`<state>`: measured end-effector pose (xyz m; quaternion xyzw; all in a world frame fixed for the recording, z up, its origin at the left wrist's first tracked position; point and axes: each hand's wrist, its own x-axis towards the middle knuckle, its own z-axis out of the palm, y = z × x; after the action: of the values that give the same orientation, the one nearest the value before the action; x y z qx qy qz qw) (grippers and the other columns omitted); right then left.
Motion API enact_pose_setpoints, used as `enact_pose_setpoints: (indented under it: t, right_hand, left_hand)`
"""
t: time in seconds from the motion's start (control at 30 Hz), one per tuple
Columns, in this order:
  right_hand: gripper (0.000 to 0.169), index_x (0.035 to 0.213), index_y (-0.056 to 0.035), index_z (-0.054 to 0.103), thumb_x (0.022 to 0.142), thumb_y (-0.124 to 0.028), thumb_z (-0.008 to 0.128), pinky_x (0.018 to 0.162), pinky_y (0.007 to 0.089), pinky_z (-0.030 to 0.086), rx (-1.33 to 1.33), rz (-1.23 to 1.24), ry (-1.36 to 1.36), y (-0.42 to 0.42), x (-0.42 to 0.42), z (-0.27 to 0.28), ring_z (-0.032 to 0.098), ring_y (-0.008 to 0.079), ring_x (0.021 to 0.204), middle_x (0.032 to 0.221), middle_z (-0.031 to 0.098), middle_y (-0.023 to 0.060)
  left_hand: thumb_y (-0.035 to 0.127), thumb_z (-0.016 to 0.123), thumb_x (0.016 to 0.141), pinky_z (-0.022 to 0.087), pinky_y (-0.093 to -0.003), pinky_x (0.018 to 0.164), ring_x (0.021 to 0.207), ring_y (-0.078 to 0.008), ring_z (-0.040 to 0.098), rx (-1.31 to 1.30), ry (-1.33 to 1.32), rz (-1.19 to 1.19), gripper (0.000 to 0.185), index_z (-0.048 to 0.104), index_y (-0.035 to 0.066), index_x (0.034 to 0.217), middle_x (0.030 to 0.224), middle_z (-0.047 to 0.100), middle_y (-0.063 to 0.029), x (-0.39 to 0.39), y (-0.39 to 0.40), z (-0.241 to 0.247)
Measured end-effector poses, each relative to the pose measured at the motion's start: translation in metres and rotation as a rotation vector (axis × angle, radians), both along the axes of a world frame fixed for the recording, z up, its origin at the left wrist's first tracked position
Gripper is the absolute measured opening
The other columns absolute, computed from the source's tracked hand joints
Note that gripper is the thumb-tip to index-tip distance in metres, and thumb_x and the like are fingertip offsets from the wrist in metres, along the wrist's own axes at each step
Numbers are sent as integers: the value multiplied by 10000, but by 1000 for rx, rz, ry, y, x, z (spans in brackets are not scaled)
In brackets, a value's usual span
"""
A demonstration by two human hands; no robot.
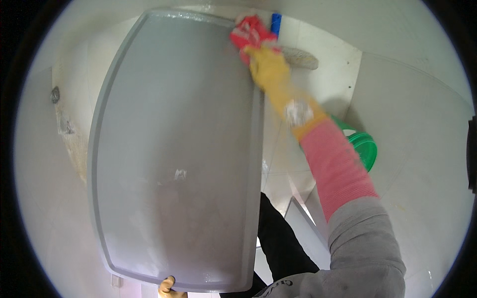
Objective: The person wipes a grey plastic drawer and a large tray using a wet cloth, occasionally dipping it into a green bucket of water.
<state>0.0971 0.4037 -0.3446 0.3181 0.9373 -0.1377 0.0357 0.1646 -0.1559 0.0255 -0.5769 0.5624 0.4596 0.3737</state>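
A large grey tray-like panel point(179, 111) with a raised rim stands in front of me, its surface wet-looking in places. My right hand point(270, 69), in a yellow rubber glove and blurred, grips a red cloth point(251, 35) against the panel's far right corner. At the panel's near edge, my left hand point(171, 287) also wears a yellowish glove; its thumb hooks over the rim while most of the hand lies outside the view. A small white mark point(180, 174) shows on the panel's lower middle.
Beyond my right hand lie a paint-roller-like fuzzy cylinder point(301, 58) and a blue handle point(275, 25). A green bucket point(367, 149) lies tipped, partly behind my forearm. Pale walls point(410, 123) close in around. A drain-like fitting point(55, 94) is at left; another grey panel point(305, 227) leans beside my leg.
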Motion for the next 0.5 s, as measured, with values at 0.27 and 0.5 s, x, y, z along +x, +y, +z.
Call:
enact_pose_setpoints:
  t: [0.27, 0.5]
  right_hand:
    - [319, 1095, -224, 727, 795, -127, 681, 970, 406, 484, -175, -268, 203, 8, 4, -36, 625, 344, 1069, 1158, 667, 135]
    - [325, 1020, -116, 710, 713, -10, 686, 952, 448, 466, -239, -216, 621, -61, 27, 79, 607, 372, 1025, 1063, 678, 144]
  left_hand:
    - [-7, 570, 822, 497, -295, 707, 726, -144, 570, 18, 425, -1011, 84, 611, 35, 762, 817, 659, -64, 7, -49, -4]
    - [266, 685, 856, 405, -491, 1076, 1200, -322, 539, -284, 24, -285, 538, 560, -35, 1284, 1280, 600, -183, 26, -148, 34]
